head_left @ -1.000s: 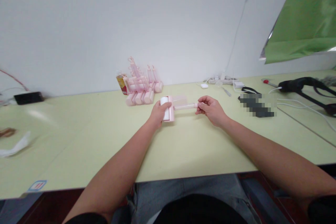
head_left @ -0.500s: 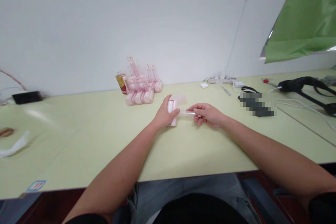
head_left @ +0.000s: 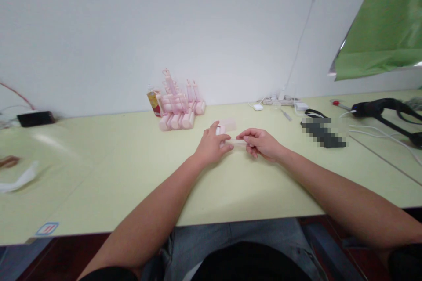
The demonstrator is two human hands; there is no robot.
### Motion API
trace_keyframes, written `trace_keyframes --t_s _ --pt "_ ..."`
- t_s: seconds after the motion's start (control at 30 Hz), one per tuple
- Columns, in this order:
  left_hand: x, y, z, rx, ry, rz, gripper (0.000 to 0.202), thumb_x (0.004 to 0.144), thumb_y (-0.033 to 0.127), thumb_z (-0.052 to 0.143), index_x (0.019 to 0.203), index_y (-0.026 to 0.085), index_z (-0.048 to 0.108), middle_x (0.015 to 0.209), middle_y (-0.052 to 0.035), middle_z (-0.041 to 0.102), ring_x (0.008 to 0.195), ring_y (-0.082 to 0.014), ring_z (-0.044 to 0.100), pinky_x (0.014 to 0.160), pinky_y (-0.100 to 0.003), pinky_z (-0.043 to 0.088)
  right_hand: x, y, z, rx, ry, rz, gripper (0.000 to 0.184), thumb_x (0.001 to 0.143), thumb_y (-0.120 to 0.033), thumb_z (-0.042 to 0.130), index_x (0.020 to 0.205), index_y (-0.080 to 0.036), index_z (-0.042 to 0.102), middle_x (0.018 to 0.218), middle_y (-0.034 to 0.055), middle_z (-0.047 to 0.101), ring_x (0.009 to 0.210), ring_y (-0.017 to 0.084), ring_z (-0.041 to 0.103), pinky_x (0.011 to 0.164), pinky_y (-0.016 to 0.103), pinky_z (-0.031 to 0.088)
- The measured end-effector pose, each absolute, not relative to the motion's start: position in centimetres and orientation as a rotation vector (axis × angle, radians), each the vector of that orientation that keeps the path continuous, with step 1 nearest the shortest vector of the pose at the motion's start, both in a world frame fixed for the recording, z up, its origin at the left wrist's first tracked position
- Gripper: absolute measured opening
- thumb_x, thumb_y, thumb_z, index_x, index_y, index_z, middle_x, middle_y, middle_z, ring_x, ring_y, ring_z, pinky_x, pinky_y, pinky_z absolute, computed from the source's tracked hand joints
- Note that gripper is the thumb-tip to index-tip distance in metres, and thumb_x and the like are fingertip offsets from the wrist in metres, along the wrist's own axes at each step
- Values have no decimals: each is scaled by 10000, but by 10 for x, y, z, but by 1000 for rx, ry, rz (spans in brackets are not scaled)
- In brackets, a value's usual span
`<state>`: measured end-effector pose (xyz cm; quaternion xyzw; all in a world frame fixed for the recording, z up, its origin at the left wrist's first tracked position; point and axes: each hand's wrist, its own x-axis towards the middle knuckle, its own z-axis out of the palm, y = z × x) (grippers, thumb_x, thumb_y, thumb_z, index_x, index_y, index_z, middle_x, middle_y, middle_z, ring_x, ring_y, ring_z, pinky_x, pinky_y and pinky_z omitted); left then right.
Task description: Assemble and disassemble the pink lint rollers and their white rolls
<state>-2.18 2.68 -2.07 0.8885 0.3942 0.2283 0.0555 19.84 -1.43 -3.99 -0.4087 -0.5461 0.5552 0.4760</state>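
Observation:
A pink lint roller (head_left: 221, 131) with a white roll sits between my hands over the pale green table (head_left: 99, 175). My left hand (head_left: 211, 147) is wrapped round its head, covering most of it. My right hand (head_left: 260, 142) pinches the thin clear-pink handle (head_left: 235, 142) near its end. A translucent pink cover (head_left: 228, 124) lies just behind the hands on the table.
A pile of several pink lint rollers (head_left: 180, 107) and a small juice carton (head_left: 154, 102) stand by the wall. To the right lie a power strip (head_left: 280, 101), white cables, a blurred dark item (head_left: 325, 134) and a black tool (head_left: 382, 107). A white scrap (head_left: 18, 180) lies at the far left.
My left hand has turned over the roller head and covers it more. My right hand slid left along the handle, bringing both hands closer together and lower toward the table.

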Motion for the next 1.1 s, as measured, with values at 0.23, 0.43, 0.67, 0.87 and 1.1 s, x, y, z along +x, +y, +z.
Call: trace_keyframes --t_s 0.23,0.43,0.67,0.87,1.1 --pt "-1 -4 -6 3099 1088 348 351 932 454 428 1075 177 589 1054 -101 645 1076 -251 567 1094 -507 238 186 -23 -36 -992 -1324 1362 265 835 -408 589 1013 -217 541 893 11 653 443 85 548 318 209 419" --pt "0 -19 5 3099 962 126 373 963 460 312 1092 180 520 947 -88 669 858 -252 633 836 -402 427 181 -28 -32 -1198 -1452 1102 154 876 -323 423 954 -230 517 683 -48 559 380 86 429 326 212 300" --pt "0 -29 7 3027 951 64 403 964 482 266 1053 166 502 974 -116 662 854 -246 635 726 -347 444 178 -43 -25 -1266 -1741 384 151 871 -218 396 911 -200 540 650 -26 498 614 141 475 598 272 346" --pt "0 -29 5 2992 911 -23 446 950 533 259 1058 174 499 895 -103 673 806 -261 645 672 -342 447 169 -43 -30 -1229 -1569 432 111 861 -243 420 905 -205 515 654 -31 470 575 133 437 566 261 339" --pt "2 -26 6 2956 961 22 500 945 570 221 1152 201 488 961 -99 684 842 -259 646 675 -338 450 169 -35 -39 -1179 -1416 657 124 781 -231 507 904 -216 500 557 -83 373 471 107 403 468 224 316"
